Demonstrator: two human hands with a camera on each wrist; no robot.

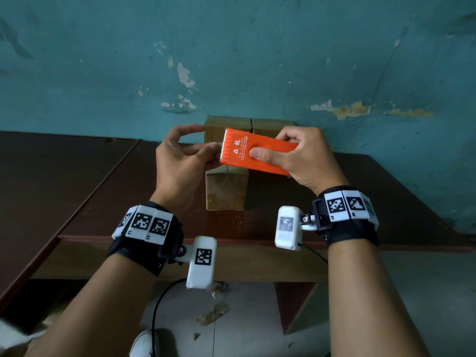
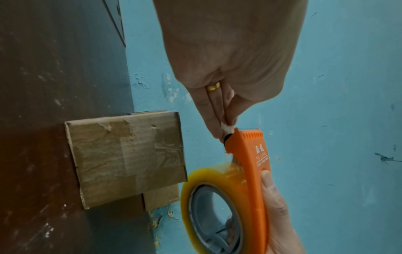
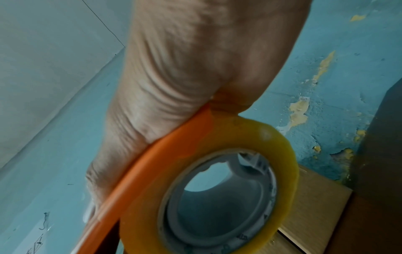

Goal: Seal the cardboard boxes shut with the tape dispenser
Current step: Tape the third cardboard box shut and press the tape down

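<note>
My right hand (image 1: 273, 145) grips an orange tape dispenser (image 1: 253, 161) above the boxes, thumb on its top face. The yellowish tape roll (image 3: 217, 189) sits under the orange shell (image 3: 156, 159). My left hand (image 1: 210, 150) is at the toothed end, where its fingertips (image 2: 225, 128) pinch the tape's loose end beside the orange dispenser (image 2: 250, 163). A small cardboard box (image 1: 225, 193) stands on the table below the dispenser, its side covered in old tape (image 2: 128, 158). Two more cardboard boxes (image 1: 268, 124) stand behind it against the wall.
The boxes stand on a dark brown table (image 1: 103, 189) pushed against a peeling teal wall (image 1: 231, 60). The table's front edge (image 1: 231, 240) lies under my wrists. Below it the floor (image 1: 244, 318) shows debris and a cable.
</note>
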